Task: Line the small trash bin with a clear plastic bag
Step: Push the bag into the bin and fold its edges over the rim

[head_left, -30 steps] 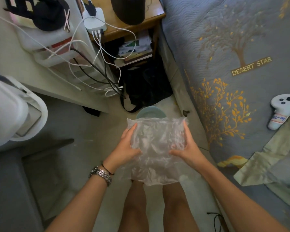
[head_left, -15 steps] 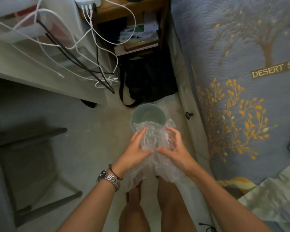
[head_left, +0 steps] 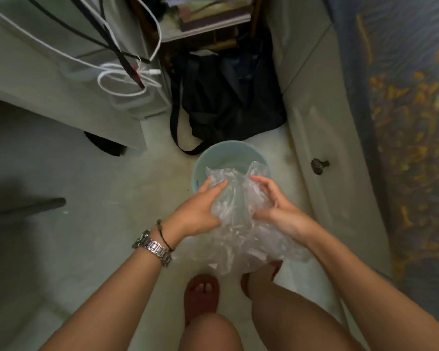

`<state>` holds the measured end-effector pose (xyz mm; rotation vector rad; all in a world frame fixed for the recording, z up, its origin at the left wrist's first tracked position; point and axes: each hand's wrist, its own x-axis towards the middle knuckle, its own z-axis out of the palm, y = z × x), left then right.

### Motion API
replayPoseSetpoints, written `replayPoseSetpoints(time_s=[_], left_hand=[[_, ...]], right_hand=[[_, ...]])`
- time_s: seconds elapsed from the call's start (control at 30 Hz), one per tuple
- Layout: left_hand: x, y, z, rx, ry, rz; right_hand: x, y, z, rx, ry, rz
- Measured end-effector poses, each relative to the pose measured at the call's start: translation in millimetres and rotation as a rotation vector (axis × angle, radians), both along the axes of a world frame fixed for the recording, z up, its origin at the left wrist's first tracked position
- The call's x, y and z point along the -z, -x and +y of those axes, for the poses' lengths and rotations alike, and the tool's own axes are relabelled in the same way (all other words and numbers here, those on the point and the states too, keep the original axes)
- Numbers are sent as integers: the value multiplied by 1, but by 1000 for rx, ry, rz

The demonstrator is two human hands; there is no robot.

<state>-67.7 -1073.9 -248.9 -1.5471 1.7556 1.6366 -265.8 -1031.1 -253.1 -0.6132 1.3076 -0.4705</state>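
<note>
A small pale blue-green trash bin stands on the floor just ahead of my feet, its mouth facing up. A crumpled clear plastic bag hangs in front of me, its top edge over the near rim of the bin. My left hand grips the bag's left side, a metal watch on that wrist. On the bag's right side my right hand pinches the plastic with curled fingers. The near part of the bin is hidden behind the bag and hands.
A black bag with a strap lies on the floor behind the bin. White and black cables hang beside a white cabinet at the left. A bed frame with a dark knob runs along the right. A chair leg is at the left.
The view has dropped and moved closer to the bin. The bag, held spread wide a second ago, is bunched between my hands and now sits lower, over the bin's near rim.
</note>
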Motion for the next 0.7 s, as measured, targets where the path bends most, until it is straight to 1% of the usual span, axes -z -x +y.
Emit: replayPoseSetpoints(time_s=[0.17, 0.4, 0.57, 0.7], left_hand=[[30, 3, -24, -36, 27, 61], [72, 12, -42, 50, 89, 53], [95, 16, -50, 111, 179, 38], [104, 18, -55, 197, 250, -24]], right_hand=[[41, 5, -18, -68, 6, -4], [81, 6, -46, -213, 18, 67], [102, -1, -63, -329, 65, 191], [107, -7, -74, -449, 98, 352]])
